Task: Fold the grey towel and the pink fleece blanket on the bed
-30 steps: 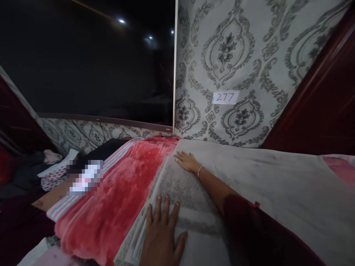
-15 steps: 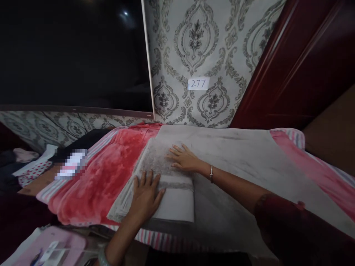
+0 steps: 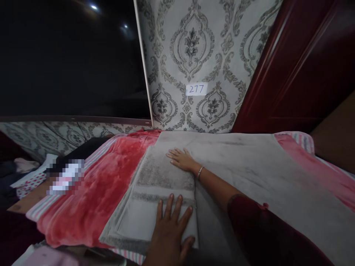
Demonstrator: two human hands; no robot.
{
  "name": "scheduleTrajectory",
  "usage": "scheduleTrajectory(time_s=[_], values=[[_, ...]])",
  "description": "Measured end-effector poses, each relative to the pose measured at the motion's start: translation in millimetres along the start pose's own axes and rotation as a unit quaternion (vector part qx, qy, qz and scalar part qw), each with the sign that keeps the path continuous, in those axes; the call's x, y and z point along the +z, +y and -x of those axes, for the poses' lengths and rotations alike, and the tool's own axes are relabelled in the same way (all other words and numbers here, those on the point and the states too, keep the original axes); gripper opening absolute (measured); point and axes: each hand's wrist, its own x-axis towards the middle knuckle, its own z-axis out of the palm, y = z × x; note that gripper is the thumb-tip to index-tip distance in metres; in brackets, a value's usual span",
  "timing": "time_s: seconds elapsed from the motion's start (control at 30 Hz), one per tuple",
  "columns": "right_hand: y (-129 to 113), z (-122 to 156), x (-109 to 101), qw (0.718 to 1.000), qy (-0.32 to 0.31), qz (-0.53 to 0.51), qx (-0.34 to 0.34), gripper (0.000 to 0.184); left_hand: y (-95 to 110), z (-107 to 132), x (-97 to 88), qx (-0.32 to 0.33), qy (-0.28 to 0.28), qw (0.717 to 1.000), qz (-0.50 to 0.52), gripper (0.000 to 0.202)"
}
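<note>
A folded grey-and-white cloth (image 3: 166, 176), with textured grey bands and several stacked layers along its left edge, lies in the middle. My left hand (image 3: 170, 229) rests on its white near part, open with the fingers spread. Towards the far end of the fold, my right hand (image 3: 181, 159) lies flat and open on the cloth, with a bracelet at the wrist. Beneath the fold a wide grey cloth (image 3: 235, 166) is spread out. That one covers much of a red plush blanket (image 3: 108, 177) with a striped border.
A large dark screen (image 3: 69, 62) stands at the back left. Behind the bedding is patterned wallpaper bearing a paper label (image 3: 196, 89) marked 277. A dark red wooden panel (image 3: 285, 70) rises at the right. A pink item (image 3: 47, 256) sits at the lower left.
My left hand has slid right and nearer to me over the folded cloth. My right hand stays near the far part. The view has shifted slightly.
</note>
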Motion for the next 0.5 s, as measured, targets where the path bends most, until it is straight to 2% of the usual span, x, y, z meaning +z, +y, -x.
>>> scheduleTrajectory(time_s=[0.17, 0.3, 0.4, 0.5], values=[[22.1, -23.1, 0.5, 0.999, -0.008, -0.008, 0.04, 0.057, -6.4, 2.7, 22.0, 0.017, -0.003, 1.0, -0.011, 0.101], [31.2, -33.0, -0.8, 0.996, -0.01, -0.015, 0.093, 0.058, -10.7, 1.3, 36.7, 0.016, -0.027, 0.999, 0.003, 0.106], [31.3, -34.6, 0.0, 0.993, -0.006, -0.014, 0.114, 0.057, -10.0, -0.4, 37.9, 0.008, -0.048, 0.999, 0.019, 0.106], [28.1, -32.6, -0.6, 0.991, 0.002, 0.005, 0.132, 0.056, -6.3, -0.5, 30.5, 0.003, -0.046, 0.998, 0.038, 0.099]])
